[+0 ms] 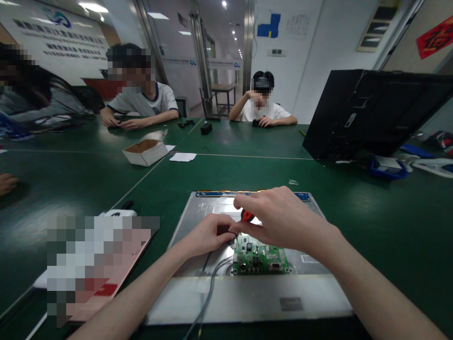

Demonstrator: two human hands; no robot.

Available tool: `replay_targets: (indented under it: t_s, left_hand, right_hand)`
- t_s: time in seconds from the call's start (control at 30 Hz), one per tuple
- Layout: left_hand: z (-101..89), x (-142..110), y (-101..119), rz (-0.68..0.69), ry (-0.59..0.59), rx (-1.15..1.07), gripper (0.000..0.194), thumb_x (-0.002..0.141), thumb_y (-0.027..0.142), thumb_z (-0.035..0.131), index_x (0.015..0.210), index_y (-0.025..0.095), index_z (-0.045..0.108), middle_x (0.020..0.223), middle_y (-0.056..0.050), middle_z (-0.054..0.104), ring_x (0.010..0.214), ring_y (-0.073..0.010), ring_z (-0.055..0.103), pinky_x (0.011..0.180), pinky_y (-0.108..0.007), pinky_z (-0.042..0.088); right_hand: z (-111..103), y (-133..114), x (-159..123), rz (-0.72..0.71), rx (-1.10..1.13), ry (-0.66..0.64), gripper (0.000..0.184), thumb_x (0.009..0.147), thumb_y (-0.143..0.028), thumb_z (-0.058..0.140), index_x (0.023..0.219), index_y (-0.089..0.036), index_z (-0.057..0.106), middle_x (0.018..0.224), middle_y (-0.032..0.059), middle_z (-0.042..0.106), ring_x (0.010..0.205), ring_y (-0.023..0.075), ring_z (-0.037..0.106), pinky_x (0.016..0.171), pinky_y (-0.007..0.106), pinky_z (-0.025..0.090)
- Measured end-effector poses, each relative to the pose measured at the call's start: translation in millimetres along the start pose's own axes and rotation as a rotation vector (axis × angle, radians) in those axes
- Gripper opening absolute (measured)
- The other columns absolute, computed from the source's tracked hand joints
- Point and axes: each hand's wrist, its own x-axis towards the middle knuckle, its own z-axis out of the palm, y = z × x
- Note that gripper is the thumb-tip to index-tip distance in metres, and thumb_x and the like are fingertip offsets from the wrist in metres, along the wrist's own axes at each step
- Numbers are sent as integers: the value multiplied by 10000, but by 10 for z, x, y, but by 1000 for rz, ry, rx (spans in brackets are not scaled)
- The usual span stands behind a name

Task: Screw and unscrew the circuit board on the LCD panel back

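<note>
A green circuit board (260, 257) lies on the back of a silver display panel (318, 293) in front of me. My right hand (279, 217) is closed round a screwdriver with a red and black handle (247, 216), held above the board's upper left corner. My left hand (212, 231) pinches close to the screwdriver's lower end at that same corner; what sits between its fingertips is hidden. Grey cables (211, 288) run from the board's left side down over the panel's front edge. A blue strip board (304, 196) lines the panel's far edge.
To the left lie a pink item (130, 252), partly blurred, and a white object (122, 213). An open white box (145, 153) and paper (183, 157) are farther back. A large black monitor (371, 113) stands at right beside a blue tray (387, 167). Several people sit around the green table (247, 165).
</note>
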Motion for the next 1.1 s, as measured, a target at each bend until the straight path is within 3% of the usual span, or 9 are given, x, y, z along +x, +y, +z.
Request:
replay_targets:
  t_s: [0.13,0.23,0.47,0.63,0.73,0.97,1.1]
  left_hand:
    - [13,2,18,-7,4,-82,78,795,172,591,731,157,633,716,2,644,669,-151,579,627,-249,435]
    - [21,4,15,3,-9,-103,81,806,173,579,787,154,656,757,-13,664,706,-162,600,647,-259,451]
    - [-9,2,28,-40,-4,9,79,786,171,584,722,156,627,667,15,617,652,-152,562,617,-251,423]
    - [11,-2,6,-18,-7,-85,71,778,142,584,778,163,652,775,-3,671,708,-155,596,668,-256,460]
    - [18,-2,-9,-18,-20,-88,74,804,178,588,766,161,650,762,-8,670,702,-156,595,668,-261,462]
    - [-11,-5,15,-18,-17,7,58,790,173,588,770,157,640,708,6,641,667,-154,572,623,-250,439]
    - [9,-3,27,-17,-5,-73,61,787,149,593,797,157,653,783,-11,679,721,-163,605,672,-263,463]
  right_hand:
    - [8,-5,2,14,9,22,110,914,-289,496,958,-194,529,788,-1,657,594,127,522,488,250,227]
    - [2,-9,-6,-3,44,26,166,861,-228,525,1020,-181,516,842,9,649,607,125,513,492,246,242]
    - [4,13,4,4,21,9,186,930,-382,525,976,-202,542,824,10,672,642,137,561,506,260,240]
    - [-5,6,2,14,16,17,104,918,-265,499,990,-202,538,831,4,659,611,125,531,490,249,241]
    - [-4,-3,-6,3,42,14,214,859,-224,533,1069,-188,514,889,23,654,634,126,534,495,247,248]
    - [4,11,4,3,16,3,179,932,-384,504,955,-208,526,799,-1,669,624,133,552,498,255,236]
    - [-1,1,7,39,-2,5,103,903,-278,501,962,-193,511,804,5,661,583,125,527,483,255,228]
